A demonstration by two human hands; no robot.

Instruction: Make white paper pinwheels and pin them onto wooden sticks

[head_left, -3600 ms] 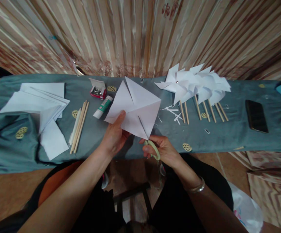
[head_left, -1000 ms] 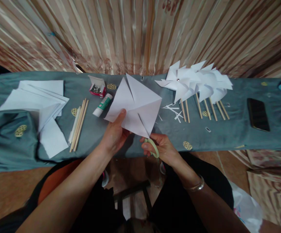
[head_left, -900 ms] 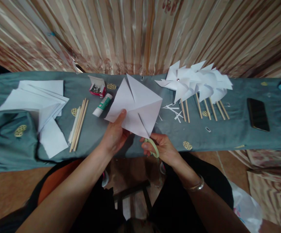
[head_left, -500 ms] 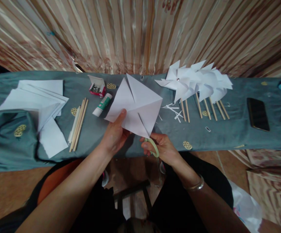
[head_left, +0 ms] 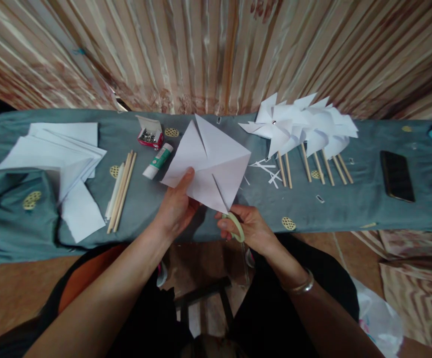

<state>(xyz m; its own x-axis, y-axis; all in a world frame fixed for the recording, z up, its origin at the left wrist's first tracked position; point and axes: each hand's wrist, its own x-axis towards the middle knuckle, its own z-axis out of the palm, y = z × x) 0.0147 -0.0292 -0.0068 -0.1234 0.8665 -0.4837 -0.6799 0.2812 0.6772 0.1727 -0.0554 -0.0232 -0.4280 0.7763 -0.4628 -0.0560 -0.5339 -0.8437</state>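
Note:
Between my hands is a square sheet of white paper (head_left: 223,159), turned cornerwise, with a fold line across it. One slit runs in from its far corner. My left hand (head_left: 178,206) grips the paper's near left edge, thumb on top and fingers underneath. My right hand (head_left: 251,226) is closed round the pale green handles of scissors (head_left: 238,228). A scissor blade lies in a second slit at the paper's near corner; the rest of the blades is mostly hidden.
White paper pinwheels (head_left: 298,124) on sticks lie right, beside thin paper strips (head_left: 270,171) and a phone (head_left: 397,176). Leftward are a glue stick (head_left: 158,161), a red box of metal pins (head_left: 151,136), wooden sticks (head_left: 124,194) and paper sheets (head_left: 48,149). A curtain (head_left: 201,54) hangs behind.
Hardly anything differs. The view has shifted very slightly; both hands, the paper and the scissors keep about the same place.

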